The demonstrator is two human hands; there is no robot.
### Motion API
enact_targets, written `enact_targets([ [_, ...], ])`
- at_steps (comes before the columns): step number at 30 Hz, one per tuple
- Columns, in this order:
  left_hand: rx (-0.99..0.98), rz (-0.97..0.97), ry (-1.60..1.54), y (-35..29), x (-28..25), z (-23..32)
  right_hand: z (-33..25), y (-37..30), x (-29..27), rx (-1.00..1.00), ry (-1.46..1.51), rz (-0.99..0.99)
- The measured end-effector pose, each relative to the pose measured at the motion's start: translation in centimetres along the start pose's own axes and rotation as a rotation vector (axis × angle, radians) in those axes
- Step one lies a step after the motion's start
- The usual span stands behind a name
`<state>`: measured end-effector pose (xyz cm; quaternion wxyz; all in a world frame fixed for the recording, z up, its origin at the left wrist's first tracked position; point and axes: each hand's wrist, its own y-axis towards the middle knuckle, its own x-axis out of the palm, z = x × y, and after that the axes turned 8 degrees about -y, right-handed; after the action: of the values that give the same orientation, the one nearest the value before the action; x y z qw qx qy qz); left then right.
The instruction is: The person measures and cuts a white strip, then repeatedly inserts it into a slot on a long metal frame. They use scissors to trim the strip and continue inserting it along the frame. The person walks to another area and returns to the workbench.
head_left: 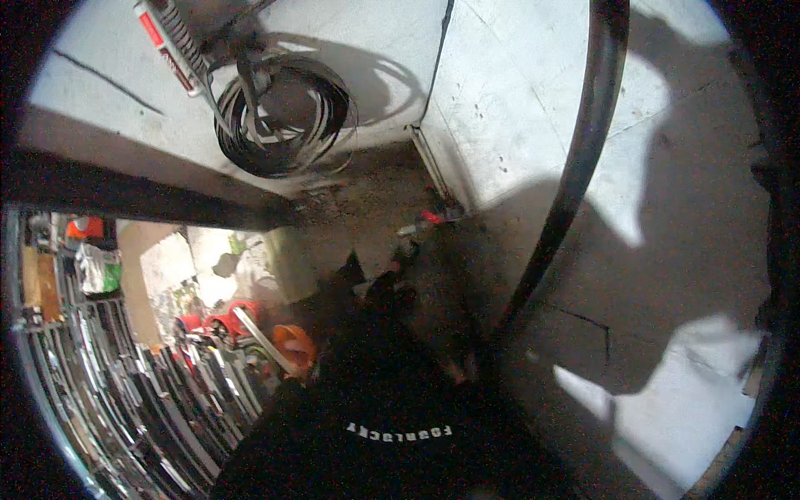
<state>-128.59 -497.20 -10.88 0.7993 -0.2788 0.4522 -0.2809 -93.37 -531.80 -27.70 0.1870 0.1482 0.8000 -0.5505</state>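
Note:
The front of my black shirt (392, 417) fills the lower middle of the view. Neither hand shows clearly. Beside the shirt, in deep shadow, lies a faint skin-toned patch (461, 368) that may be part of my right hand; its fingers cannot be made out, nor whether it holds anything. My left hand is out of sight. Nearest to me on the right, a thick dark hose or cable (575, 167) runs from the top edge down toward my side.
A coil of cable (333, 108) hangs on the pale wall by a white-and-red sealant cartridge (171, 50). Long metal profiles (125, 400) stand packed at the left. Past them are an orange container (293, 346) and a white-and-green bag (100, 271). Small red and white items (431, 217) lie in the dim corner.

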Motion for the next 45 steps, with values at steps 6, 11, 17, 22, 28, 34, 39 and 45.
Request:
enact_targets([
  [6,0.398,0.514,-0.035,7.0,-2.3,8.0,4.7,-5.1,-0.1,0.142,0.134,-0.089],
  [11,0.45,0.29,-0.023,12.7,-7.8,23.8,-0.3,0.4,-3.8,0.063,0.369,0.003],
  [17,0.679,0.311,-0.611,10.9,-9.5,33.5,-9.5,7.7,-7.7,-0.134,0.682,0.202],
  [22,0.41,-0.695,-1.783,10.9,-11.9,33.5,-13.8,8.1,-8.1,-0.143,0.523,0.052],
  [28,0.227,-1.121,-2.012,13.0,-13.2,30.6,-13.5,3.6,-5.2,-0.034,0.141,-0.036],
  [34,0.229,-1.064,-1.861,17.6,-11.1,27.3,-12.1,-0.7,-2.3,0.06,0.11,-0.069],
  [39,-0.09,-0.171,-0.779,24.0,-5.5,16.0,-11.8,-2.5,-4.5,0.084,0.064,-0.052],
  [45,0.187,-0.105,-0.008,19.6,-1.9,-5.8,-13.2,0.4,-11.5,0.011,-0.059,-0.021],
])
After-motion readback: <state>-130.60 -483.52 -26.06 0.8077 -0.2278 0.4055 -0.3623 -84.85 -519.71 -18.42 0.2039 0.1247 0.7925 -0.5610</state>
